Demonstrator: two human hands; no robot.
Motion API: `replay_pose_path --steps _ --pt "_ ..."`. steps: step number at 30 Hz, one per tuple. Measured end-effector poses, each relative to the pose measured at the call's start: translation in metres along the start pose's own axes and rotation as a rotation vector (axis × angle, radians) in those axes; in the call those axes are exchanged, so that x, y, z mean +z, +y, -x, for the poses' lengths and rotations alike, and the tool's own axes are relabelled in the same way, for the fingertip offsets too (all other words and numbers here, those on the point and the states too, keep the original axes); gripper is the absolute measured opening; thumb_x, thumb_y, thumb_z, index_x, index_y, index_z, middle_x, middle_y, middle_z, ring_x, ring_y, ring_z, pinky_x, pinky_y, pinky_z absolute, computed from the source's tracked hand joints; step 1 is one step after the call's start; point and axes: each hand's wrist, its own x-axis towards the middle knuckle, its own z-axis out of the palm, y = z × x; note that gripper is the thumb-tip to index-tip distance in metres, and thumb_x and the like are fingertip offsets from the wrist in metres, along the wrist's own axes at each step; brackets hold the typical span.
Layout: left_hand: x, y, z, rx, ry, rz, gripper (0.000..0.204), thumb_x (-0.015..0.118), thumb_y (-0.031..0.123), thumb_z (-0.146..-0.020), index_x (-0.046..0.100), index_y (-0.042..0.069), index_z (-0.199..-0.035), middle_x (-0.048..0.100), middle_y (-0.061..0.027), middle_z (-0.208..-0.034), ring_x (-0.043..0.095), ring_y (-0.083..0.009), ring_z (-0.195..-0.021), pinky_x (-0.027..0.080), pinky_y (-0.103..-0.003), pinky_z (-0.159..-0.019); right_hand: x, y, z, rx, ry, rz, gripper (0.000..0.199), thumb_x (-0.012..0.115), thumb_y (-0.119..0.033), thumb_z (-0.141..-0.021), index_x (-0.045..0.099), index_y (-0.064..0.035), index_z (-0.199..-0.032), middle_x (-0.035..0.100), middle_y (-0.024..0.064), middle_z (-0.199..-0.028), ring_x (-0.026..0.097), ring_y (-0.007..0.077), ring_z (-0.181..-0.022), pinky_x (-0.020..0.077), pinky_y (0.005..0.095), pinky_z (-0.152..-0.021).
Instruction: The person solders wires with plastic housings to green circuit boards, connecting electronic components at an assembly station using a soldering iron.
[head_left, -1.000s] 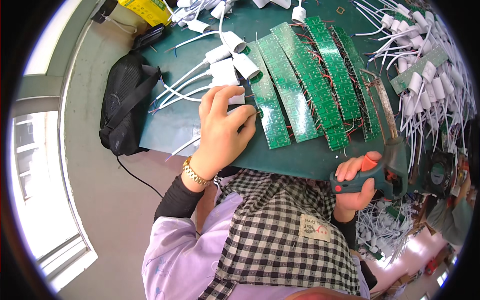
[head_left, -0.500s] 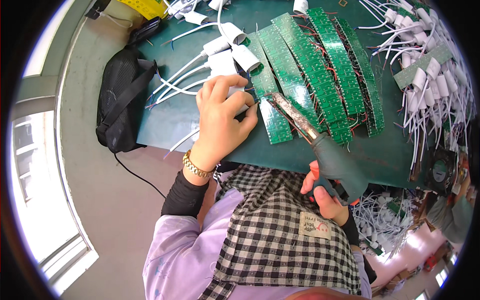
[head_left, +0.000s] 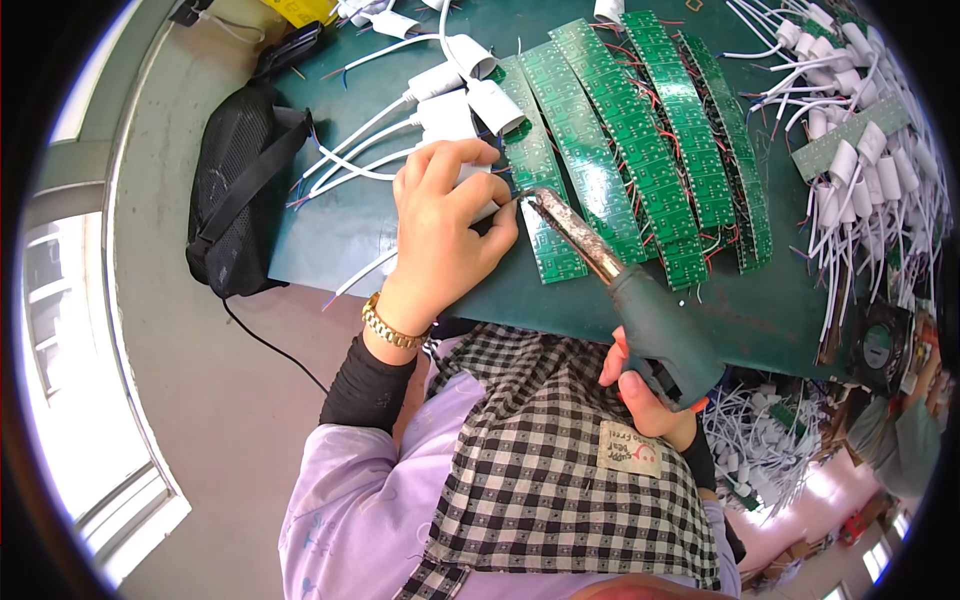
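My right hand [head_left: 652,400] is wrapped round the handle of a dark green soldering gun [head_left: 665,330]. Its scorched metal barrel slants up and left, and the tip meets the nearest green circuit board strip [head_left: 545,215] close to my left fingertips. My left hand [head_left: 448,215] is closed in a pinch at that strip's left edge, around a white cylindrical piece that my fingers mostly cover. Beyond it lie several white cylindrical lamp holders [head_left: 445,115] with white cables running left, their wire ends bared in red and blue.
More circuit board strips [head_left: 630,150] lie side by side, red wires beneath them. Piles of white cabled pieces fill the table's right side [head_left: 865,170] and a spot below its edge [head_left: 765,440]. A black mesh bag [head_left: 240,190] sits at the left edge of the green table [head_left: 330,250].
The soldering gun has shifted slightly left, its tip now closer to my left fingertips. My left hand keeps its pinch in nearly the same place.
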Motion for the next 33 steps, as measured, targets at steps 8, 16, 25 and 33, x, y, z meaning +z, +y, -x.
replay_pose_path --steps 8,16,25,33 --pt "0.002 -0.001 -0.001 -0.013 0.005 0.011 0.016 0.069 0.003 -0.059 0.058 0.01 -0.068 0.057 -0.0026 -0.1 0.049 -0.0262 -0.098 0.036 -0.039 -0.083 0.004 -0.017 -0.005 0.021 0.192 -0.333 0.051 0.056 -0.027 -0.085 0.039 0.004 -0.123 0.053 0.0103 -0.074 0.053 0.0178 -0.063 0.0468 0.0307 -0.059" --pt "0.0 0.001 -0.002 0.002 -0.012 0.001 0.02 0.068 -0.001 -0.057 0.056 0.007 -0.07 0.057 -0.0069 -0.101 0.05 -0.0277 -0.095 0.038 -0.038 -0.083 -0.001 -0.022 -0.014 -0.087 0.337 -0.34 0.056 0.055 -0.034 -0.085 0.034 0.004 -0.121 0.051 0.0104 -0.07 0.05 0.0183 -0.058 0.0447 0.0299 -0.054" --pt "0.002 -0.001 -0.001 -0.02 -0.011 0.017 0.017 0.068 0.003 -0.059 0.056 0.01 -0.068 0.056 -0.0034 -0.1 0.049 -0.0269 -0.097 0.036 -0.039 -0.082 -0.008 -0.006 -0.017 -0.198 0.37 -0.461 0.057 0.053 -0.034 -0.086 0.031 0.002 -0.125 0.051 0.0098 -0.07 0.052 0.0191 -0.06 0.0454 0.0312 -0.056" --pt "0.001 0.001 -0.003 0.002 -0.018 -0.006 0.021 0.067 -0.002 -0.056 0.054 0.007 -0.07 0.056 -0.0072 -0.1 0.05 -0.0281 -0.093 0.039 -0.039 -0.081 -0.012 0.003 -0.015 -0.244 0.371 -0.526 0.059 0.051 -0.038 -0.087 0.028 -0.0011 -0.128 0.052 0.0084 -0.071 0.053 0.0186 -0.061 0.0452 0.0312 -0.058"
